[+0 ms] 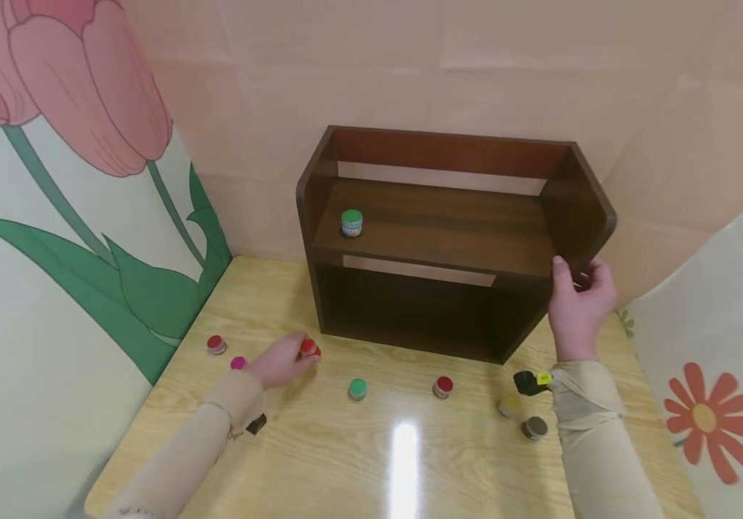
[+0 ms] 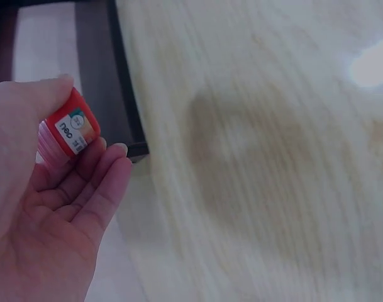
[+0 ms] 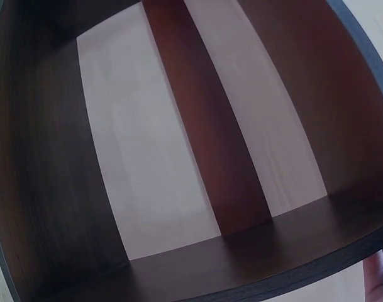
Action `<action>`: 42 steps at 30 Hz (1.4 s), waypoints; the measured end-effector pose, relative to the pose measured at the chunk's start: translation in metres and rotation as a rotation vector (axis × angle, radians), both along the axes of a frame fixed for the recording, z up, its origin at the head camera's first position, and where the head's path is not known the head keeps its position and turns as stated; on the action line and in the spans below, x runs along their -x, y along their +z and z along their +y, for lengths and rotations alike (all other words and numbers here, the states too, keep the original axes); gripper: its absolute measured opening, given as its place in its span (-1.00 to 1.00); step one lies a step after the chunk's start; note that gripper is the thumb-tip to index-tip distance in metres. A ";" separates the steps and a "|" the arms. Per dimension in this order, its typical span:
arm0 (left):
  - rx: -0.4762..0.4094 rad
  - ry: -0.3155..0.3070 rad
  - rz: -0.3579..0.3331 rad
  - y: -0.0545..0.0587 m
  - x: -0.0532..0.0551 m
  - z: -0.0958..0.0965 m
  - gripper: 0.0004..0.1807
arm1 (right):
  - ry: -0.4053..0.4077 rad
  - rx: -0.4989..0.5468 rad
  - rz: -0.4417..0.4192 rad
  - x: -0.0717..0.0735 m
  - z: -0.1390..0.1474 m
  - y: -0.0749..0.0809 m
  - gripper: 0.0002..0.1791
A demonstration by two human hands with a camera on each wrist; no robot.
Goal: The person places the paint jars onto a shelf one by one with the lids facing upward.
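Note:
My left hand pinches a small jar with a red lid between thumb and fingers, low in front of the shelf's left side. In the left wrist view the red jar is tilted, its printed label showing. My right hand grips the right side panel of the dark brown two-tier shelf, thumb at the front edge. Only a sliver of that hand enters the right wrist view, which is filled by the shelf's inside. A green-lidded jar stands at the left of the upper tier.
On the wooden table stand several more jars: red, pink, green, dark red, yellow and dark brown. Behind the shelf hangs a pinkish backdrop; flower-printed sheets flank the table.

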State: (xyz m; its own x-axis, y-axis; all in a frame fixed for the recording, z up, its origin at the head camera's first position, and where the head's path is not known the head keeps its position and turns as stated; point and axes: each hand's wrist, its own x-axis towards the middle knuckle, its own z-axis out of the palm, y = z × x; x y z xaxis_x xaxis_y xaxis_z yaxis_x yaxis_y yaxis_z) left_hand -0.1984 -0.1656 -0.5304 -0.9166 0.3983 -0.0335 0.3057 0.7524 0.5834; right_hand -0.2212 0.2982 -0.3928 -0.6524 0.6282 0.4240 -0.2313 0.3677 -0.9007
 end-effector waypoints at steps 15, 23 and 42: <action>-0.040 0.055 -0.038 0.032 0.012 0.009 -0.66 | 0.005 0.001 -0.032 0.014 0.018 -0.017 -0.67; -0.115 0.093 -0.089 0.039 0.015 0.013 -0.53 | 0.000 0.002 -0.041 0.014 0.017 -0.018 -0.66; -0.195 0.226 0.108 0.061 0.011 0.025 -0.43 | 0.007 0.011 0.009 0.016 0.015 -0.018 -0.70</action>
